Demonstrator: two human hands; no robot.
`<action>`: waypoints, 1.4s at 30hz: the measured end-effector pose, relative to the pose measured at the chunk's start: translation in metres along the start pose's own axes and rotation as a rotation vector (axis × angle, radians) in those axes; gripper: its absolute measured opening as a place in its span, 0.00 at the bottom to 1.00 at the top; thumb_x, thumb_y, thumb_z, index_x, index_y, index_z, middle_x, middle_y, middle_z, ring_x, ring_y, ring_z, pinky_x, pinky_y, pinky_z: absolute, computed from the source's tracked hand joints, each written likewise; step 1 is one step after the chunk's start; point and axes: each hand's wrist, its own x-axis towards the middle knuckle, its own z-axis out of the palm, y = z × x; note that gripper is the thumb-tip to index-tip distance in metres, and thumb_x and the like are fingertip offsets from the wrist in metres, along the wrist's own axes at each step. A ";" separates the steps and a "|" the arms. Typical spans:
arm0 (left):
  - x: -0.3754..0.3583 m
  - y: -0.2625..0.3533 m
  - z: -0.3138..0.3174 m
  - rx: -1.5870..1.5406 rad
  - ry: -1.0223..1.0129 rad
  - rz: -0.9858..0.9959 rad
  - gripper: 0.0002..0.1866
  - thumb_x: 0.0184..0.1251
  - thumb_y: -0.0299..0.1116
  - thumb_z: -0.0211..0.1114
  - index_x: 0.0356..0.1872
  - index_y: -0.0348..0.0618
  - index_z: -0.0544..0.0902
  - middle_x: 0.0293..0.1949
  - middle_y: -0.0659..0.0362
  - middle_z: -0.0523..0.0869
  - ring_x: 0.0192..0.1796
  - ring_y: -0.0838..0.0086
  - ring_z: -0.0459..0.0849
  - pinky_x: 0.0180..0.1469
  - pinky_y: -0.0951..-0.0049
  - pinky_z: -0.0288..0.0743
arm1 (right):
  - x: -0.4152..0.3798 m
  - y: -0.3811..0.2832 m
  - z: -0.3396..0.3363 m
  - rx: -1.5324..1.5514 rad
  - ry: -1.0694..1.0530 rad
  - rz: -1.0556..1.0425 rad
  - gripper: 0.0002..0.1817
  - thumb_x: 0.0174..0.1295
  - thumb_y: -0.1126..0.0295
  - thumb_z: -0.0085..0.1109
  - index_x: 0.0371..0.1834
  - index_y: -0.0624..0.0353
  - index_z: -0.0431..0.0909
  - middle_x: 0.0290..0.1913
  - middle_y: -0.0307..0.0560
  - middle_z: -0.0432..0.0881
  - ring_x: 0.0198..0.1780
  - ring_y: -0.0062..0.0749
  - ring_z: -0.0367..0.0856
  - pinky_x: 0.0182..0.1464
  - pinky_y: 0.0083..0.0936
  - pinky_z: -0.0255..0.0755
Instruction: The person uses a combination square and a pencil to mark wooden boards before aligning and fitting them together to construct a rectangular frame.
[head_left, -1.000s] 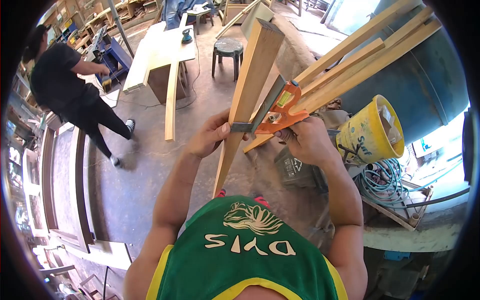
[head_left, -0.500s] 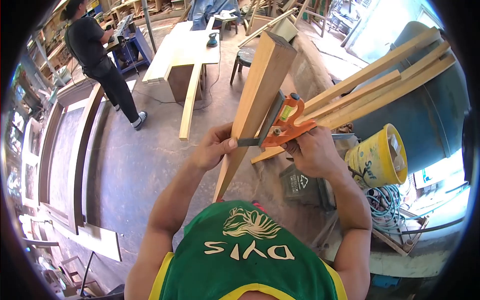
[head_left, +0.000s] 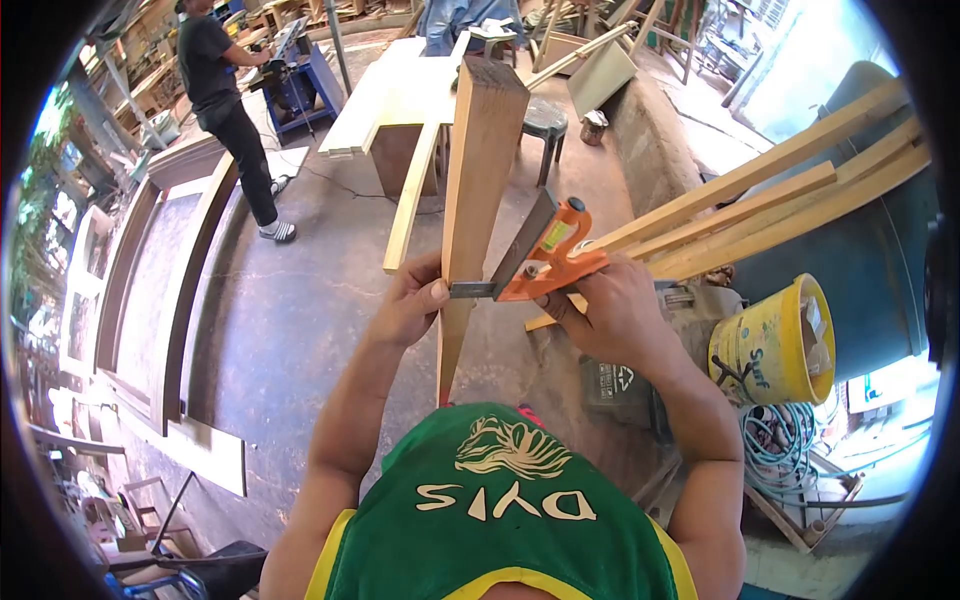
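A thick wooden post (head_left: 478,170) stands close in front of me, its top end toward the work tables. My left hand (head_left: 412,300) is wrapped round its left side, the thumb at the tip of a metal blade. That blade belongs to an orange combination square (head_left: 545,265) with a green level vial, and it lies across the face of the post. On the right, my right hand (head_left: 610,308) grips the orange head of the square. The head stands a little apart from the post, tilted.
A co-worker (head_left: 215,90) stands at a blue machine stand (head_left: 300,95), back left. Boards lie on a table (head_left: 400,85). Long wooden strips (head_left: 760,205) lean by a blue drum (head_left: 870,260). A yellow bucket (head_left: 765,345) and coiled hose (head_left: 775,450) are at right; a wooden frame (head_left: 185,290) at left.
The post has turned and stands more upright in view. The orange square's head has swung away from its side. Both hands keep their hold, and the surroundings have shifted with the camera.
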 end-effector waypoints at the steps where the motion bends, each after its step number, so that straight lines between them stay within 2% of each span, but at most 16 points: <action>1: -0.004 0.001 0.000 0.017 0.009 0.033 0.41 0.62 0.56 0.70 0.64 0.29 0.73 0.47 0.56 0.85 0.45 0.72 0.85 0.52 0.68 0.79 | 0.000 -0.001 0.003 0.005 -0.007 -0.016 0.14 0.58 0.58 0.70 0.42 0.53 0.85 0.31 0.45 0.84 0.33 0.44 0.82 0.34 0.41 0.71; 3: -0.010 0.004 0.003 0.050 0.019 0.034 0.41 0.63 0.56 0.69 0.63 0.28 0.73 0.48 0.56 0.85 0.46 0.72 0.85 0.52 0.68 0.79 | -0.001 -0.005 0.008 0.283 0.044 0.082 0.21 0.51 0.56 0.76 0.46 0.50 0.86 0.31 0.43 0.86 0.34 0.41 0.83 0.34 0.40 0.71; 6: -0.016 0.005 0.008 0.117 -0.007 0.039 0.40 0.65 0.55 0.68 0.64 0.28 0.72 0.49 0.56 0.84 0.48 0.71 0.85 0.53 0.67 0.79 | 0.001 -0.006 -0.003 0.274 0.084 0.205 0.27 0.46 0.55 0.79 0.50 0.51 0.85 0.32 0.41 0.87 0.35 0.37 0.84 0.38 0.38 0.70; 7: -0.016 0.004 0.010 0.144 -0.018 0.049 0.39 0.66 0.54 0.68 0.65 0.29 0.72 0.50 0.55 0.84 0.49 0.71 0.85 0.54 0.66 0.78 | 0.003 -0.006 -0.008 0.269 0.086 0.198 0.27 0.46 0.55 0.79 0.50 0.51 0.85 0.32 0.41 0.87 0.35 0.37 0.84 0.38 0.38 0.70; 9: -0.014 0.004 0.017 0.161 -0.006 0.117 0.39 0.67 0.54 0.67 0.67 0.31 0.70 0.52 0.54 0.83 0.50 0.71 0.85 0.56 0.65 0.78 | 0.007 -0.007 -0.013 0.112 0.142 0.076 0.19 0.43 0.65 0.82 0.39 0.55 0.87 0.33 0.42 0.86 0.33 0.34 0.85 0.37 0.29 0.77; 13: -0.014 0.008 0.030 0.186 0.068 0.190 0.40 0.69 0.52 0.65 0.74 0.37 0.64 0.59 0.51 0.81 0.55 0.68 0.84 0.61 0.62 0.75 | 0.007 -0.003 -0.009 0.129 0.152 0.043 0.22 0.42 0.64 0.83 0.41 0.57 0.86 0.33 0.41 0.86 0.31 0.33 0.85 0.36 0.27 0.79; 16: -0.015 0.005 0.037 0.254 0.174 0.240 0.38 0.73 0.48 0.61 0.75 0.36 0.60 0.63 0.49 0.78 0.61 0.65 0.81 0.63 0.61 0.74 | 0.009 -0.001 -0.007 0.251 0.068 0.252 0.23 0.42 0.66 0.83 0.42 0.59 0.84 0.35 0.41 0.88 0.34 0.28 0.87 0.37 0.25 0.79; 18: -0.017 0.000 0.042 0.294 0.231 0.269 0.36 0.75 0.46 0.59 0.76 0.36 0.59 0.64 0.49 0.78 0.63 0.64 0.79 0.64 0.60 0.73 | 0.008 0.008 -0.001 0.481 -0.025 0.427 0.44 0.44 0.56 0.81 0.66 0.59 0.71 0.34 0.46 0.90 0.40 0.34 0.87 0.48 0.34 0.73; 22: -0.016 -0.017 0.054 0.393 0.429 0.453 0.30 0.79 0.41 0.54 0.75 0.36 0.61 0.65 0.48 0.77 0.66 0.62 0.77 0.65 0.61 0.71 | 0.014 0.007 -0.001 0.347 0.044 0.354 0.45 0.43 0.59 0.83 0.65 0.58 0.69 0.33 0.48 0.89 0.39 0.37 0.89 0.45 0.32 0.78; 25: -0.018 -0.024 0.059 0.588 0.498 0.656 0.25 0.76 0.37 0.60 0.66 0.31 0.72 0.68 0.42 0.73 0.67 0.64 0.75 0.67 0.68 0.67 | 0.023 -0.006 -0.005 0.479 0.105 0.389 0.44 0.41 0.63 0.84 0.62 0.57 0.69 0.33 0.47 0.89 0.37 0.40 0.90 0.40 0.29 0.80; 28: -0.010 -0.024 0.068 0.565 0.569 0.797 0.20 0.75 0.34 0.61 0.58 0.28 0.79 0.64 0.38 0.76 0.64 0.60 0.78 0.64 0.68 0.70 | 0.028 -0.007 -0.004 0.451 0.132 0.377 0.42 0.41 0.66 0.84 0.60 0.56 0.68 0.33 0.47 0.89 0.37 0.39 0.90 0.40 0.31 0.80; 30: -0.010 -0.023 0.065 0.552 0.584 0.772 0.19 0.74 0.33 0.62 0.57 0.27 0.79 0.63 0.37 0.77 0.63 0.60 0.79 0.63 0.68 0.71 | 0.028 -0.007 -0.007 0.533 0.052 0.337 0.39 0.43 0.76 0.82 0.61 0.57 0.71 0.37 0.49 0.89 0.42 0.30 0.89 0.45 0.26 0.80; 33: -0.011 -0.019 0.062 0.580 0.593 0.742 0.17 0.74 0.31 0.62 0.56 0.27 0.80 0.62 0.37 0.78 0.61 0.61 0.81 0.62 0.69 0.72 | 0.033 0.011 -0.008 0.507 -0.062 0.138 0.28 0.46 0.74 0.81 0.52 0.60 0.79 0.37 0.48 0.89 0.44 0.27 0.88 0.45 0.24 0.79; 37: -0.011 -0.019 0.057 0.622 0.632 0.754 0.17 0.74 0.30 0.61 0.56 0.28 0.80 0.62 0.38 0.78 0.60 0.62 0.81 0.61 0.70 0.73 | 0.040 0.003 -0.019 0.433 -0.287 0.083 0.17 0.51 0.72 0.78 0.43 0.63 0.84 0.38 0.45 0.89 0.43 0.21 0.85 0.45 0.22 0.77; 39: -0.012 -0.016 0.058 0.608 0.645 0.740 0.16 0.74 0.30 0.61 0.56 0.29 0.81 0.62 0.39 0.79 0.60 0.63 0.82 0.61 0.71 0.73 | 0.049 0.002 -0.018 0.753 -0.381 0.249 0.14 0.55 0.71 0.76 0.43 0.64 0.85 0.39 0.42 0.89 0.41 0.17 0.83 0.45 0.21 0.77; 42: -0.010 -0.014 0.054 0.579 0.633 0.756 0.16 0.73 0.30 0.62 0.56 0.29 0.81 0.61 0.40 0.79 0.60 0.64 0.82 0.60 0.71 0.74 | 0.066 0.000 -0.017 0.950 -0.399 0.227 0.14 0.57 0.71 0.75 0.44 0.64 0.85 0.40 0.39 0.89 0.40 0.16 0.81 0.45 0.20 0.77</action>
